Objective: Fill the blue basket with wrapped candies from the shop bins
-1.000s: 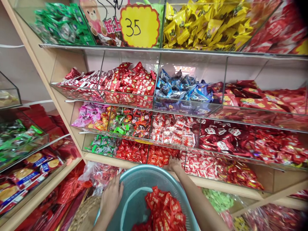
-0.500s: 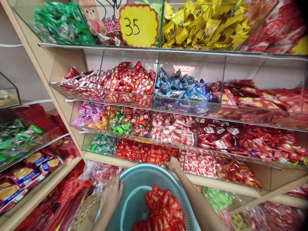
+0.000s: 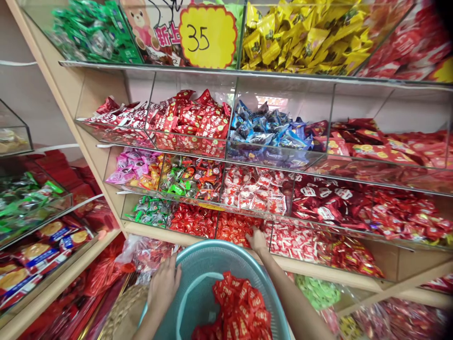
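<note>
My right hand [image 3: 257,241] reaches over a clear acrylic bin of small red-wrapped sweets [image 3: 237,227], its fingers pressed in among them at the bin's front. Whether those fingers hold any sweets is hidden. My left hand [image 3: 163,285] grips the left rim of a teal plastic mesh basket [image 3: 226,251], which sits just below the bin. Inside the basket lies a heap of red-wrapped sweets [image 3: 235,307], and the basket's handle [image 3: 189,297] curves across it.
Tiered acrylic bins of wrapped sweets in many colours [image 3: 255,184] fill the wooden shelving ahead. A yellow "35" price sign [image 3: 207,36] stands at the top. More packets sit on shelves to the left, and a woven basket [image 3: 123,314] lies lower left.
My right hand shifts slightly among the red sweets in the bin. My left hand stays on the basket rim, and the view drifts a little.
</note>
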Demonstrator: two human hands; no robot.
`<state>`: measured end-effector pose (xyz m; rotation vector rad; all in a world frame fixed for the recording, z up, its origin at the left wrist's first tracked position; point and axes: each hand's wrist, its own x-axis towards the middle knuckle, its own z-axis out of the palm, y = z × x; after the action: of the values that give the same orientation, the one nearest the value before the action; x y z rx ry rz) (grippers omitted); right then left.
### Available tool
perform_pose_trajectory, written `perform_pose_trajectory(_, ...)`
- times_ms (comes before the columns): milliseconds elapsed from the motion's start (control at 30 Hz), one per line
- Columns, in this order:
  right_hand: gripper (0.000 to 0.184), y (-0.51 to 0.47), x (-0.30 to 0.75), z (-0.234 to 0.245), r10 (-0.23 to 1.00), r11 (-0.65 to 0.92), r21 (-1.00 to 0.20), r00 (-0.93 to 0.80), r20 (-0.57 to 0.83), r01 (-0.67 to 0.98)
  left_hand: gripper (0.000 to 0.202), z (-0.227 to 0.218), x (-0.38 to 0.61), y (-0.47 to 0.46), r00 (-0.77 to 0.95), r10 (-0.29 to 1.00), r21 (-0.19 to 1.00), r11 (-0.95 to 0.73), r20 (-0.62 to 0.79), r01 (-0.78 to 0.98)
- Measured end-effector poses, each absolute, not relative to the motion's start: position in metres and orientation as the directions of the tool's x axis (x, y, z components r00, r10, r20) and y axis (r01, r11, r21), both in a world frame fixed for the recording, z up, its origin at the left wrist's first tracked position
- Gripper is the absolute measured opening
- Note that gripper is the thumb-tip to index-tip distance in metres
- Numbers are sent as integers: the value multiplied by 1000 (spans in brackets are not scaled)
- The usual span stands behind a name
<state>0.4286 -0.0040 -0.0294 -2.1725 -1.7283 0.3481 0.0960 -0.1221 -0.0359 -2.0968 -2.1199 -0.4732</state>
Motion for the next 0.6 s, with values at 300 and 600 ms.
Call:
perform_pose_trajectory(300,31,-6,430,-30,956,-144,-578,264,130,804,40,-38,95,-122,-25,949,140,-21,315,990)
perform_pose_trajectory(600,43,-19,432,-23,918,71,-826,287,273,559,40,-35,96,-122,-34,951,140,-9,307,990)
